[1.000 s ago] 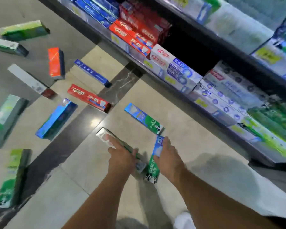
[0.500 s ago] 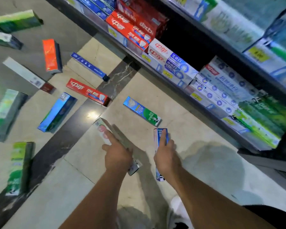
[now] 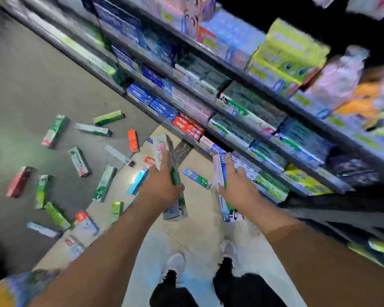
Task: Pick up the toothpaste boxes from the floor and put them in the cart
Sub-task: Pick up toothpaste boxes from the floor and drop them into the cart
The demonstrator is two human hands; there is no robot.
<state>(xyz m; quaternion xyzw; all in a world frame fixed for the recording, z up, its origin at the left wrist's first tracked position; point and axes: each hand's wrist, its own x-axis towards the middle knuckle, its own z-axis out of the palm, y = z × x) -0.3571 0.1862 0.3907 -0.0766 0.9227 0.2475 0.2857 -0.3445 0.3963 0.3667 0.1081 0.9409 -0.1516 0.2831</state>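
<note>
Your left hand grasps a green box, your right hand a blue box; both boxes point away from you, cart unseen.

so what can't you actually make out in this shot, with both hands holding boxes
- Cart: nowhere in the head view, so its place is unknown.
- Print on the box in the left hand and the box in the right hand: smeared by motion blur.
- Middle of each held box: hidden by the gripping fingers.
- Shelf labels: blurred.
- Boxes on the floor at bottom left: cut by the left forearm and frame edge.
</note>
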